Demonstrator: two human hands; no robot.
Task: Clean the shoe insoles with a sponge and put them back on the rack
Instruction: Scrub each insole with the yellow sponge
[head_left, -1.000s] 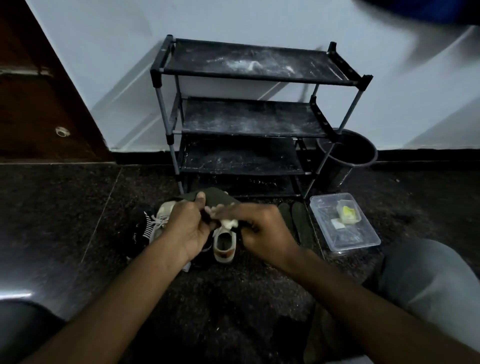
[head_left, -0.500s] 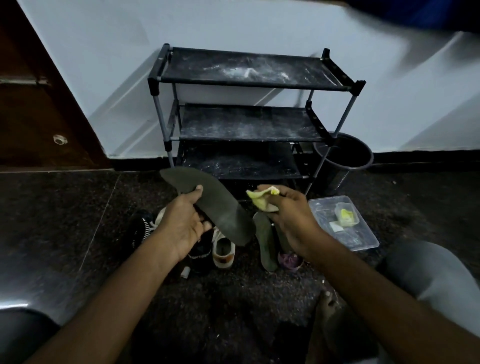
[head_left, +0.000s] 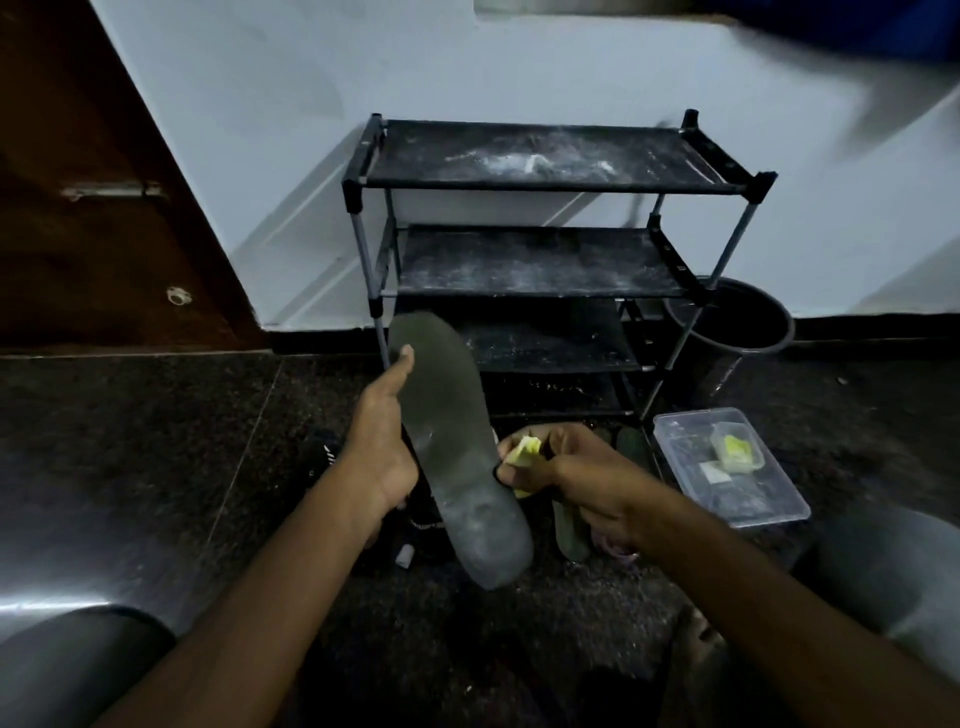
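Observation:
My left hand (head_left: 382, 444) holds a long dark grey insole (head_left: 452, 441) from its left edge, thumb on its upper part, its face turned up toward me. My right hand (head_left: 566, 467) grips a yellow sponge (head_left: 522, 451) right beside the insole's right edge. Behind them stands the black shoe rack (head_left: 540, 260), its dusty shelves bare. Another green insole (head_left: 569, 530) lies on the floor under my right hand, partly hidden.
A clear plastic box (head_left: 737, 483) with a yellow item inside sits on the dark floor to the right. A black bucket (head_left: 737, 322) stands by the rack's right leg. Dark shoes (head_left: 327, 457) lie behind my left hand. My knees frame both lower corners.
The insole came up out of the shoe and has turned from lying across to nearly lengthwise. My right hand with the sponge moved down to the insole's right edge.

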